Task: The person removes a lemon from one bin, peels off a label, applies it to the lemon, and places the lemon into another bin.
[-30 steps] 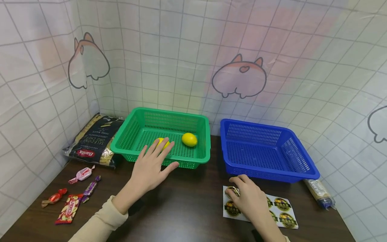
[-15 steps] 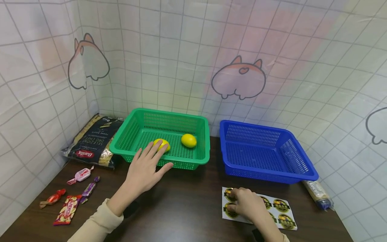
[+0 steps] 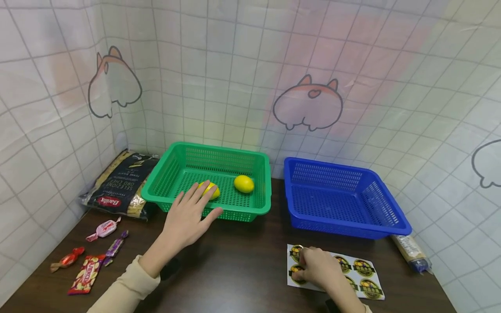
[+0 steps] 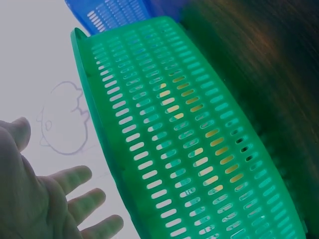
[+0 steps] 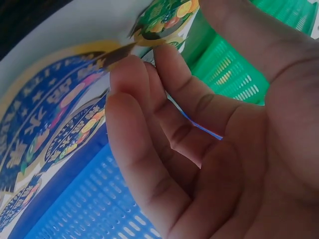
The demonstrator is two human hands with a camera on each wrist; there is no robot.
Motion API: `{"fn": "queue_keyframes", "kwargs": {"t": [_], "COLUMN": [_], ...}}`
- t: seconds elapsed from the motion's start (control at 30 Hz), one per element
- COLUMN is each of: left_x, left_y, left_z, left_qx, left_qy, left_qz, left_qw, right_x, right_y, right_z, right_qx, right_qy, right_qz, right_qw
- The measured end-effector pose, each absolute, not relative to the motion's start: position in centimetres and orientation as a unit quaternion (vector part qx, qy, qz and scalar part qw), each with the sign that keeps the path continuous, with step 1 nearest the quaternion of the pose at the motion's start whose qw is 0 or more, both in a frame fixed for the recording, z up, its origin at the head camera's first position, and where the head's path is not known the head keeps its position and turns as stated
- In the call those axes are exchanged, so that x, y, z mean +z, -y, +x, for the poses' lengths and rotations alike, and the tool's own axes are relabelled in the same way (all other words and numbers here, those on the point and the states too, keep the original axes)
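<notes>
We see the sticker sheet (image 3: 358,278) beneath the right hand (image 3: 321,267), the nearer one, its long axis almost nine-to-three o'clock. Fingers curl at its nine-o'clock end; whether they pinch, we cannot tell. Towards ten o'clock, the left hand (image 3: 188,221) spreads, holding nothing.

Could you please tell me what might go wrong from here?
The sticker sheet lies on the table with only the right hand at it, so it might slide under the fingers.

The left hand is open, above the near rim of the green basket; a careless downward move could jolt the basket, or roll the left lemon toward the right lemon.
</notes>
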State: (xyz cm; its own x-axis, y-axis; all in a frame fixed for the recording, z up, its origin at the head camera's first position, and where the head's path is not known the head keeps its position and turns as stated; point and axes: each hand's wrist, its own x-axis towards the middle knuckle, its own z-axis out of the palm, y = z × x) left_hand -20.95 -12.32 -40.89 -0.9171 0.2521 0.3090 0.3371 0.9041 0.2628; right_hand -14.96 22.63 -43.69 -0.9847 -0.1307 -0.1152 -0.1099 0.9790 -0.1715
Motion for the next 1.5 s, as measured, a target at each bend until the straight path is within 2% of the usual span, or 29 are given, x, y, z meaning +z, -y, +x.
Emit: {"fn": "queue_keyframes", "kwargs": {"t": [0.53, 0.77, 1.07, 1.5], "left_x": [-39.6, -39.4, -39.8, -39.1], "left_y": [13.5, 13.8, 13.9, 14.4], "left_z": [-23.1, -23.8, -24.0, -25.0], "left_qx": [-0.158, -0.166, -0.177, -0.168], "left_qy": [0.963, 0.967, 0.966, 0.968], "left_qz": [-0.17, -0.161, -0.16, -0.167], "left_qw": [0.139, 0.111, 0.101, 0.083], "right_x": [-43.9, -43.9, -43.9, -43.4], "right_y": [-22.2, -22.1, -22.2, -21.6], "right_z": [-14.7, -14.6, -14.4, -14.2], "right_qx": [-0.059, -0.059, -0.055, -0.042], "right_qy": [-0.995, -0.996, -0.996, -0.996], "right_qz": [-0.075, -0.071, -0.066, -0.074], "right_qw": [0.028, 0.014, 0.017, -0.017]}}
